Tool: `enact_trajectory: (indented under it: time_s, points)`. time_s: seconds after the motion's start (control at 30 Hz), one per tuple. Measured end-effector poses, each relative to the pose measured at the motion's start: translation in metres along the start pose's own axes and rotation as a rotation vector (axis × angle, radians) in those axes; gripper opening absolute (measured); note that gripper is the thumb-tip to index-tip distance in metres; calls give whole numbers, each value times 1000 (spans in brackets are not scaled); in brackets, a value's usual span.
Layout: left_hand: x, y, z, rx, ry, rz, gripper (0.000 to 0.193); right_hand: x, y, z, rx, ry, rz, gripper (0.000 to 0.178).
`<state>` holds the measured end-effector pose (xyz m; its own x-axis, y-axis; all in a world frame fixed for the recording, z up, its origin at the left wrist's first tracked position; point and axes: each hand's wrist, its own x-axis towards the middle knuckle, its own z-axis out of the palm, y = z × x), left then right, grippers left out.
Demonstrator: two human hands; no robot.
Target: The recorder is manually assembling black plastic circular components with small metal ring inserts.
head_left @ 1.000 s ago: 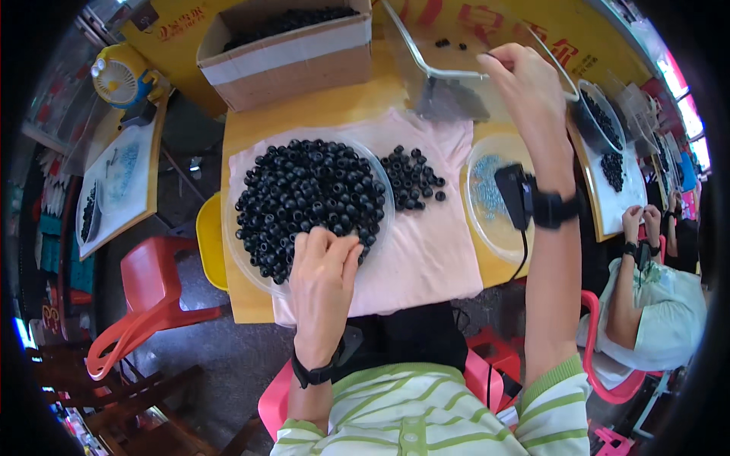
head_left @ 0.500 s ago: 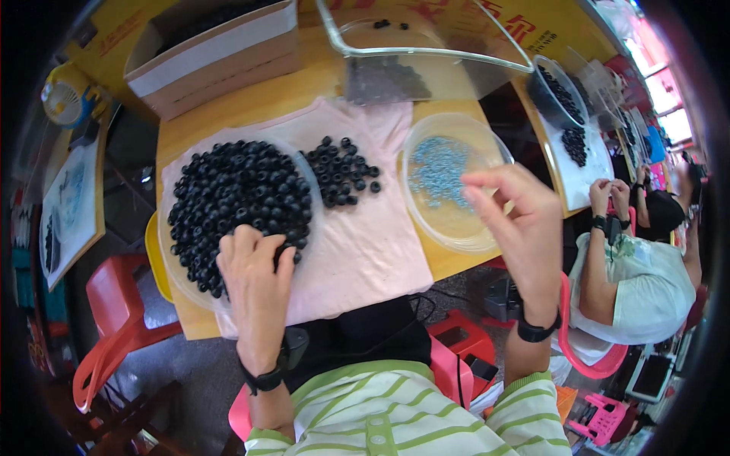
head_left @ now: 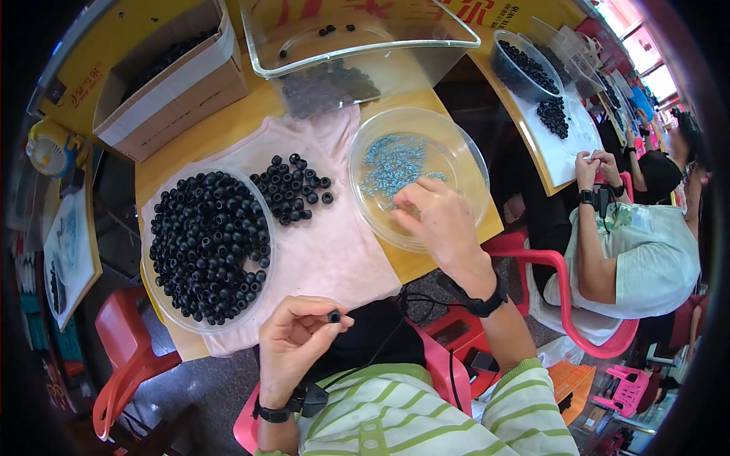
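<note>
Though small, rounded black bead (head_left: 334,316)

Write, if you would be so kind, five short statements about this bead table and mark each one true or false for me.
1. The left hand pinches a black bead. True.
2. The right hand is inside the cardboard box. False: it is at the shallow clear round tub that holds small pale-blue pieces.
3. The large heap of black beads sits in a clear round tray. True.
4. The pink cloth hangs over the back of a chair. False: it lies spread over the wooden table.
5. A smaller cluster of black beads lies directly on the pink cloth. True.
</note>
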<state>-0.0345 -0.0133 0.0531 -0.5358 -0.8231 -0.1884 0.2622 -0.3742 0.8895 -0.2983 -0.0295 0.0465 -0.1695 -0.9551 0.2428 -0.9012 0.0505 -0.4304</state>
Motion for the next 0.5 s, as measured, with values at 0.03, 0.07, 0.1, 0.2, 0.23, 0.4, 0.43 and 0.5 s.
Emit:
enact_trajectory:
  time_s: [0.03, 0.07, 0.1, 0.2, 0.23, 0.4, 0.43, 0.5]
  points:
    - [0, -5, 2, -13, -11, -15, 24, 0, 1, 2, 6, -29, 26, 11]
    - [0, -10, 3, -49, -25, -8, 23, 0, 2, 3, 24, -31, 33, 11]
    - [1, -14, 4, -85, -40, -1, 22, 1, 3, 3, 42, -32, 41, 11]
    - [1, -18, 8, -154, -35, -54, 17, 2, 5, 2, 84, -41, 51, 11]
    - [0, -20, 6, -179, -23, -95, 16, 2, 5, 0, 94, -44, 51, 11]
    - [4, -22, 3, -119, 44, -50, 22, -1, -29, -23, 403, -116, 85, 9]
    - [7, -22, 3, -105, 51, -7, 24, -4, -39, -25, 496, -160, 114, 9]
    - [9, -19, 3, -108, 77, 48, 26, -15, -52, -23, 620, -185, 58, 9]
